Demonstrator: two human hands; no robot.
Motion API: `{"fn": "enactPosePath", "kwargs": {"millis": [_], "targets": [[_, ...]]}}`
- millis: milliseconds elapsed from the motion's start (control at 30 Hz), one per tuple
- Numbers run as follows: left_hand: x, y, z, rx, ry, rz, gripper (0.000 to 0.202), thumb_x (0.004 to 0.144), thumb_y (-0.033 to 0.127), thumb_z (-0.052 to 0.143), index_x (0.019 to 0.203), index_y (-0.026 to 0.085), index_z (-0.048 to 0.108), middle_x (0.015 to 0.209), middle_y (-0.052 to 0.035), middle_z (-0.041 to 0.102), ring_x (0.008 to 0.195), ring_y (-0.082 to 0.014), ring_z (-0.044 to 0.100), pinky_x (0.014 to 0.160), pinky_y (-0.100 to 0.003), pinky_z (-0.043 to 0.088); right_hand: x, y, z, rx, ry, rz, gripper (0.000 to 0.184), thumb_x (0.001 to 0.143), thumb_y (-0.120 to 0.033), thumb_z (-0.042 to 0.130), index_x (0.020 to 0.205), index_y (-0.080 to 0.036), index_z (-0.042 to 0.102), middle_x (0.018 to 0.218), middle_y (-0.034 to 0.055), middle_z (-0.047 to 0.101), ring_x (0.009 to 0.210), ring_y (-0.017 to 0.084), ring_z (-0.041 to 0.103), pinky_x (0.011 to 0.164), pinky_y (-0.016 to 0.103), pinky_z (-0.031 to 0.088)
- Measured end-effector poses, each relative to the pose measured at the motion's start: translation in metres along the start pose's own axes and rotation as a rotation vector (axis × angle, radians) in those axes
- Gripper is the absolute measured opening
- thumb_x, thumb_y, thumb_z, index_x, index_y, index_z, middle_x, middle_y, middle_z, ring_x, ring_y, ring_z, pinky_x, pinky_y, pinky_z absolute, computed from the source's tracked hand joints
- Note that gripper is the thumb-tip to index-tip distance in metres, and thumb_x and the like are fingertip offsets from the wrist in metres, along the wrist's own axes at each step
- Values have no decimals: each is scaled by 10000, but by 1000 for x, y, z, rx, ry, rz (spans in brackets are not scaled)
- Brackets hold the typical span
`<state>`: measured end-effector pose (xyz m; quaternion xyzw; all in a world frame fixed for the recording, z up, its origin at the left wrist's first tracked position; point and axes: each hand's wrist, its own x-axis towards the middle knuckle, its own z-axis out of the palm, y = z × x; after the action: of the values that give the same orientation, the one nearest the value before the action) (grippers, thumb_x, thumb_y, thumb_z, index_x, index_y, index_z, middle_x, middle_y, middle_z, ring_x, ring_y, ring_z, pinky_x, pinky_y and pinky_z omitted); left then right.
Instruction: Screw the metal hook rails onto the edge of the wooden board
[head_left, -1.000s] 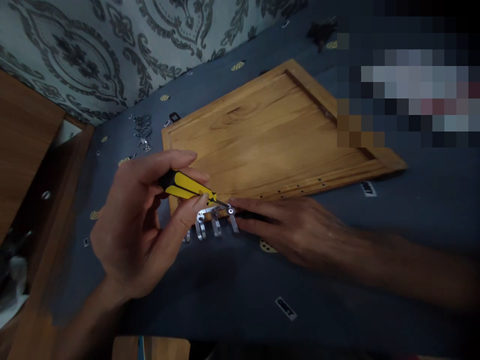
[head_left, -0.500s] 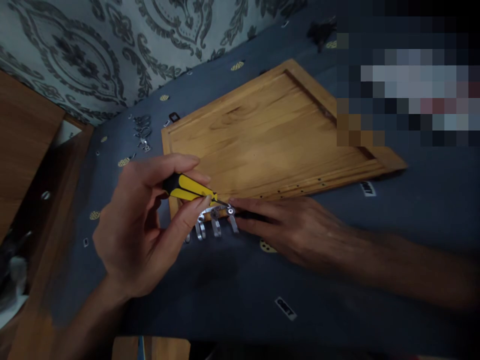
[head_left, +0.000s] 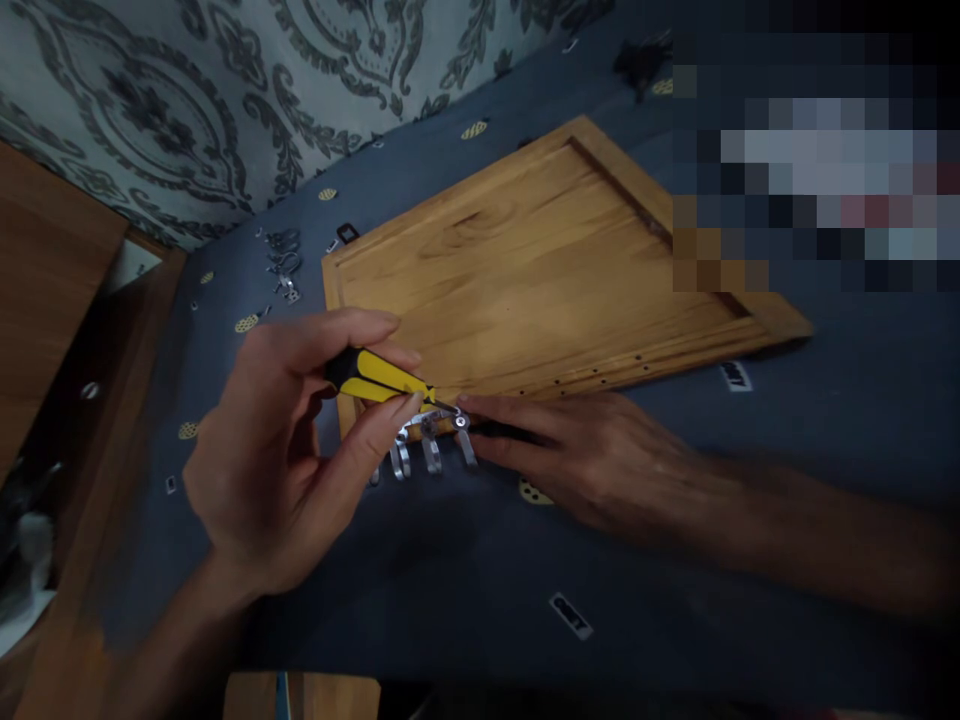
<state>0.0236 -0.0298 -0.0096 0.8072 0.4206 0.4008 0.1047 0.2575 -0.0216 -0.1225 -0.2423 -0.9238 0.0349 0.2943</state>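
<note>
Between the thumb and fingers of my left hand (head_left: 277,450) is a screwdriver (head_left: 390,380) with a yellow and black handle. Its tip points right, at the upper part of a small metal hook (head_left: 466,445) on the near edge of a wooden board (head_left: 517,290). A cross-head screw shows in that hook. My right hand (head_left: 592,440) comes in from the right, its fingertips closed against the hook and the board's edge. More silver hooks (head_left: 431,452) line the edge to the left, partly behind my left thumb.
Several loose metal hooks (head_left: 285,265) lie on the dark patterned cloth (head_left: 450,590) to the left. Small holes dot the board's near edge. A patterned wall (head_left: 172,110) rises behind. A dark object (head_left: 641,65) sits at the back, and wooden furniture (head_left: 60,310) stands at left.
</note>
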Motion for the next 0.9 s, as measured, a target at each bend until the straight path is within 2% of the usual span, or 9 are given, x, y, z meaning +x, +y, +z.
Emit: {"fn": "enactPosePath", "kwargs": {"millis": [167, 267, 367, 467, 567, 667, 767, 900], "targets": [[-2, 1, 0, -6, -16, -10, 495, 920, 67, 689, 1327, 344, 629, 1107, -10, 693, 993, -196, 736, 860, -362, 686, 0, 0, 0, -11, -6, 10, 504, 895, -4, 437, 1331, -176, 622, 1365, 142, 688, 845, 221, 749, 633, 348, 575], [-1, 3, 0, 23, -56, 31, 510, 922, 49, 683, 1341, 333, 618, 1099, 6, 698, 1009, -179, 728, 854, -335, 669, 0, 0, 0, -17, -47, 20, 529, 896, -2, 429, 1351, -194, 620, 1381, 137, 680, 868, 217, 749, 672, 353, 590], [2, 2, 0, 64, -58, 65, 514, 916, 37, 687, 1339, 322, 620, 1095, 8, 715, 1004, -185, 729, 838, -351, 656, -1, 0, 2, -18, -72, 29, 551, 890, -8, 443, 1375, -208, 614, 1411, 136, 662, 898, 214, 749, 702, 352, 598], [6, 0, -1, 97, -52, 142, 440, 910, 117, 722, 1312, 281, 649, 1083, -8, 730, 970, -201, 719, 822, -376, 640, -3, 1, 5, -9, -36, 36, 553, 879, -16, 471, 1370, -220, 623, 1421, 132, 658, 904, 219, 754, 704, 348, 601], [9, -1, -1, 156, -58, 214, 375, 903, 183, 745, 1266, 254, 686, 1015, -24, 737, 884, -206, 697, 729, -370, 619, -3, 1, 7, 8, 22, 34, 534, 871, -15, 468, 1331, -218, 646, 1395, 128, 676, 904, 228, 759, 692, 348, 604], [10, 2, 0, 208, -51, 214, 392, 913, 163, 727, 1277, 300, 674, 988, -18, 740, 843, -201, 701, 675, -351, 608, -1, 1, 4, 18, 29, 16, 499, 898, -14, 443, 1316, -194, 648, 1395, 135, 675, 904, 229, 761, 676, 344, 605], [9, 5, 0, 200, -37, 177, 416, 930, 163, 709, 1306, 338, 669, 1050, 0, 749, 830, -187, 713, 669, -336, 613, 0, 0, 0, -2, -19, 24, 516, 901, 4, 437, 1328, -199, 644, 1408, 131, 666, 882, 219, 760, 671, 344, 604], [7, 7, -1, 180, -12, 136, 470, 920, 117, 711, 1332, 338, 666, 1131, 32, 752, 901, -174, 737, 766, -315, 655, -1, 0, 1, -24, -65, 33, 553, 886, -5, 453, 1360, -222, 637, 1413, 128, 661, 888, 216, 751, 697, 355, 599]]}}
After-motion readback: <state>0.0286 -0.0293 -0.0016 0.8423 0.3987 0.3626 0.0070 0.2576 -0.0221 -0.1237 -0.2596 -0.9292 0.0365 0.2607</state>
